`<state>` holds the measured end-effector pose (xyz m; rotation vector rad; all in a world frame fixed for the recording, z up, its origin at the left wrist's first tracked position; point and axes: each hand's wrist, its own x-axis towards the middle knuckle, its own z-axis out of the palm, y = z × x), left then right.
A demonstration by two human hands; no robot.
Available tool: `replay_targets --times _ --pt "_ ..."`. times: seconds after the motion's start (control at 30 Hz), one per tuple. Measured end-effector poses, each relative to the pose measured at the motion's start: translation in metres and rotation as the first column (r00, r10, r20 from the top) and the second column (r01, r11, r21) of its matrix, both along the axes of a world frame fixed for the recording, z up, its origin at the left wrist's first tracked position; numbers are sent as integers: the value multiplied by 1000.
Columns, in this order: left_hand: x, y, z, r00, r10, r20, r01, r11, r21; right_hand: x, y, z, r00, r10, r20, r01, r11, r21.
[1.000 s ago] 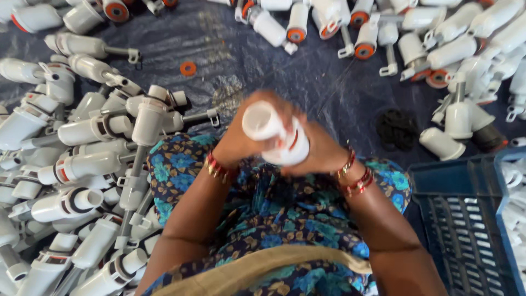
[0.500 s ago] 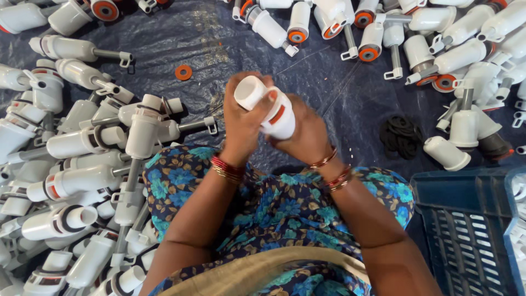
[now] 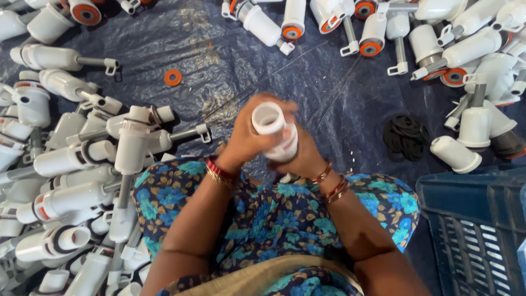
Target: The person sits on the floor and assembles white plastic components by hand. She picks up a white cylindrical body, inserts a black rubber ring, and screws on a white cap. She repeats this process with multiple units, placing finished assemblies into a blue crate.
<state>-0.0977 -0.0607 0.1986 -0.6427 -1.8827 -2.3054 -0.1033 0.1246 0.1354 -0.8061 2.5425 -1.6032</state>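
Because both hands close around one white plastic tube (image 3: 269, 119) at the frame's centre, above the lap, the left hand (image 3: 245, 140) gripping its open end and the right hand (image 3: 300, 156) wrapped round its lower body, a slip could drop it into the white fittings (image 3: 82, 159) heaped at the left. A loose orange ring (image 3: 172, 77) could roll off unnoticed. Everything lies on a dark blue tarpaulin (image 3: 230, 60) on the floor; a blue crate (image 3: 476, 230) sits lower right.
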Motion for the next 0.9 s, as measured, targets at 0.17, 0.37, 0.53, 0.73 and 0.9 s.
replay_targets --times 0.17,0.37,0.53,0.73,0.9 --pt "-1 34 -24 804 411 429 -544 800 252 -2 -14 -9 922 -178 -343 241 959 151" --pt "0 -18 -38 944 -254 209 146 893 425 -10 4 -5 850 423 315 -351 899 -261" --pt "-4 4 -38 904 153 400 -290 906 308 0 -16 -12 977 -132 -166 168 960 223" --pt "3 14 -45 889 236 392 -369 877 308 12 -23 -14 939 -205 -277 242 965 103" --pt "10 14 -37 898 240 370 -331 921 207 12 -22 -8 955 -206 -215 222 974 54"
